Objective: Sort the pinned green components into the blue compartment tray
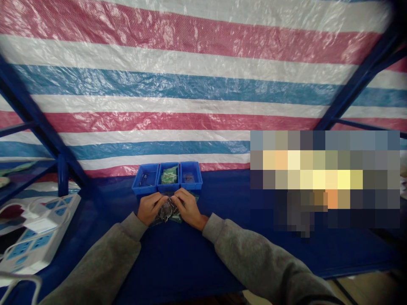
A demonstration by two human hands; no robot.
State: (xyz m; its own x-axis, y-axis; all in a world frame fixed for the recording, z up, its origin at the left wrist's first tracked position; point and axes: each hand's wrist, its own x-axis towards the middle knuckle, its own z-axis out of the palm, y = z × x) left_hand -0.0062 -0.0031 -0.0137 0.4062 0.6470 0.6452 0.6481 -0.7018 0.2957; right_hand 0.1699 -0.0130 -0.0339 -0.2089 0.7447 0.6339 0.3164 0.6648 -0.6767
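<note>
As the left hand (151,207) and right hand (189,207) curl nearly shut on a clear plastic bag of small metal parts (167,210), it lies between them, about equally near both; three blue plastic bins (167,178) stand just beyond.

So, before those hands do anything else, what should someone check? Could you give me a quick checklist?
1. Left hand and right hand both on the clear plastic bag of small metal parts: ok.
2. Bag's opening closed: cannot tell, the hands hide it.
3. Three blue plastic bins lined up just beyond the hands: ok.
4. Green packet inside the middle bin: ok.
5. Hands well apart from the white power strip off to the left: ok.
</note>
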